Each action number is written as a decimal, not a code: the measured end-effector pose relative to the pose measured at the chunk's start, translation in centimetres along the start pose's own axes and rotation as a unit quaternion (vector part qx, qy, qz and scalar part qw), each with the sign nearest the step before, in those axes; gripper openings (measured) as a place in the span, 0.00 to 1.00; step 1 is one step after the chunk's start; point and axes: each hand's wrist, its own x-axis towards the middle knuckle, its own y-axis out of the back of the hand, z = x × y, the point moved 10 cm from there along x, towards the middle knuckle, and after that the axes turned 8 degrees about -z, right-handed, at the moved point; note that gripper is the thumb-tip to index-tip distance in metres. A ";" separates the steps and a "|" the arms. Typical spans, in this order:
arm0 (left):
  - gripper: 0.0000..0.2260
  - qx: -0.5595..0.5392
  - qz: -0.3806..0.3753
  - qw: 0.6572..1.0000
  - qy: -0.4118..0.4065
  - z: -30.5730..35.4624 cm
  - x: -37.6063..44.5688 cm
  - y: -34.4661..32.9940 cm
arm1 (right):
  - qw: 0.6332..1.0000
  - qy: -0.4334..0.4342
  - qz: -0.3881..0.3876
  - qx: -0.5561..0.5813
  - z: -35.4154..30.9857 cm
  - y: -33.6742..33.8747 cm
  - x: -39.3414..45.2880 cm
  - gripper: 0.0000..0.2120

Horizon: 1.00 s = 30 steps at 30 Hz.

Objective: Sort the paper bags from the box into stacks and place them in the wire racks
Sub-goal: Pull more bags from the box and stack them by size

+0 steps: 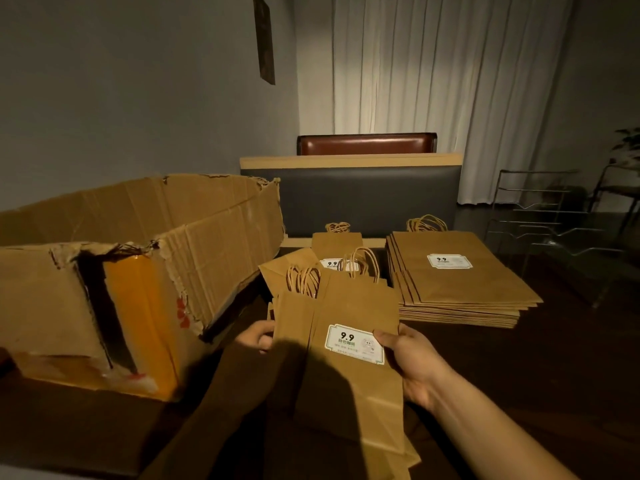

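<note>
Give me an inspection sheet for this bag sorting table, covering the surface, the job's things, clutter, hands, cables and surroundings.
Surface: dark table, dimly lit.
Job's things: torn cardboard box on the left; stack of large bags lying flat; smaller bag pile behind the held bags; held narrow bags with a 9.9 label; wire racks at far right, with no bags seen in them.
Clutter: nothing seen.
Hands: left hand grips the held bags' left edge; right hand grips their right edge, thumb by the label.
Cables: nothing seen.
Surroundings: padded bench back, white curtain, grey wall.
</note>
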 end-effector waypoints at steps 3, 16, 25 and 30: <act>0.11 -0.118 -0.103 0.986 0.066 -1.3 -0.2 -2.0 | 0.999 0.003 0.009 -0.034 -1.0 -0.3 -0.5 0.16; 0.16 0.139 -0.206 0.966 -0.067 5.8 1.2 -9.1 | 0.963 0.029 -0.062 -0.261 -8.7 -3.0 -3.7 0.11; 0.49 -0.138 -0.061 0.988 0.034 2.9 3.3 -7.9 | 0.988 0.099 -0.070 -0.092 -8.9 1.8 -3.9 0.19; 0.26 -0.314 -0.238 0.918 0.053 3.2 4.4 -10.0 | 0.974 0.204 -0.038 -0.091 -10.8 0.2 -3.5 0.18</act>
